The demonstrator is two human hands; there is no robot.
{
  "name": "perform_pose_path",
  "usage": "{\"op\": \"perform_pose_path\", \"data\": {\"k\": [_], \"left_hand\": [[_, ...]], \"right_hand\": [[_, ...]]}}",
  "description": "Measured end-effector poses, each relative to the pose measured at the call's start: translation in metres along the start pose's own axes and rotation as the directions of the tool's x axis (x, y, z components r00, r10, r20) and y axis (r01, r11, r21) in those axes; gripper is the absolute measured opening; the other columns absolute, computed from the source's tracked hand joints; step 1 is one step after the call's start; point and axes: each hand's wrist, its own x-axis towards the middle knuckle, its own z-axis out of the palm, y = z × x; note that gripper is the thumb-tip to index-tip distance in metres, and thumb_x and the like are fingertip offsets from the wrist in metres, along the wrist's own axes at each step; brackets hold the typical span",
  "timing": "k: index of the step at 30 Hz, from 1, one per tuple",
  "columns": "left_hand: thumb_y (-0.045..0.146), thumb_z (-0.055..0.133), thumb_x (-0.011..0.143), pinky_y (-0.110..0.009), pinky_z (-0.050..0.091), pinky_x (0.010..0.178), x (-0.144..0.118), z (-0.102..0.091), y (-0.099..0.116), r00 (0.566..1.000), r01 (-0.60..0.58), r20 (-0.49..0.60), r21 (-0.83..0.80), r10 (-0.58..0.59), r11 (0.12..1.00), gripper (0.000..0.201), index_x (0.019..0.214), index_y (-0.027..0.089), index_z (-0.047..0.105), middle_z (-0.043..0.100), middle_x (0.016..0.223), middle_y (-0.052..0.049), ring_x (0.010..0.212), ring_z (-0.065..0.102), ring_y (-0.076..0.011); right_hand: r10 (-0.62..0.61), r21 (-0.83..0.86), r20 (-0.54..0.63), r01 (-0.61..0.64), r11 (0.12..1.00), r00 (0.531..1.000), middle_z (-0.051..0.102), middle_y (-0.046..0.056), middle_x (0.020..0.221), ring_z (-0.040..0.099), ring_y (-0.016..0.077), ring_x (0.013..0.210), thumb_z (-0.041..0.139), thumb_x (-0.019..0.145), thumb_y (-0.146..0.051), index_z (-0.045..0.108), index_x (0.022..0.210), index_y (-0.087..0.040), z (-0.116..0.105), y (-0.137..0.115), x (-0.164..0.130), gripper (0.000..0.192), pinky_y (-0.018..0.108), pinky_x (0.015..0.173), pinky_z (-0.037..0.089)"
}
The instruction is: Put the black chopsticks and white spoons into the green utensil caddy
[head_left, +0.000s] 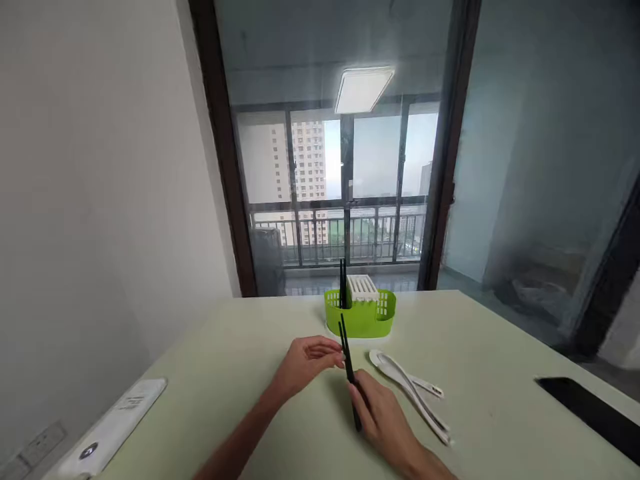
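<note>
Both hands meet over the middle of the pale green table (240, 347). The right hand (387, 420) has its fingers closed around black chopsticks (349, 363), which slant up from its palm toward 11 o'clock. The left hand (305, 363) sits just at 9 o'clock of the sticks, fingers curled, fingertips touching or nearly touching them; the view is too small to tell which.

At 12 o'clock from the hands stands a green slotted cutlery holder (360, 319) with a white insert (362, 287) and more black chopsticks (343, 283) upright in its left part. White spoons (407, 387) lie at 3 o'clock of the right hand. A white remote-like device (117, 420) lies at 9 o'clock near the table edge; its printed markings are unreadable. A black flat object (590, 413) lies far at 3 o'clock.
</note>
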Motion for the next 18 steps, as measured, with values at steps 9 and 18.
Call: {"op": "perform_pose_path", "data": {"k": [9, 18], "left_hand": [[0.035, 0.076, 0.08, -0.027, 0.051, 0.082, -0.007, 0.028, 0.032, 0.996, -0.09, 0.012, 0.36, 0.092, 0.929, 0.014, 0.083, 0.023, 0.082, 0.081, 0.089, -0.001, 0.09, 0.072, -0.0215], [0.039, 0.076, 0.081, -0.026, 0.052, 0.08, -0.006, 0.026, 0.053, 0.993, -0.09, -0.031, 0.404, 0.112, 0.91, 0.015, 0.083, 0.026, 0.083, 0.081, 0.09, 0.0, 0.088, 0.072, -0.0207]], "right_hand": [[0.0, -0.051, 0.007, 0.001, 0.999, 1.0, 0.06, 0.0, 0.086, 0.059, 0.0171, 0.071, 0.033, 0.108, -0.033, 0.049, 0.097, -0.025, -0.01, 0.0, -0.019, 0.021, 0.028, 0.065, 0.04], [0.016, -0.029, 0.023, -0.015, 0.999, 1.0, 0.06, 0.001, 0.087, 0.059, 0.0161, 0.072, 0.033, 0.108, -0.035, 0.049, 0.093, -0.025, -0.002, 0.004, -0.02, 0.025, 0.027, 0.065, 0.039]]}}
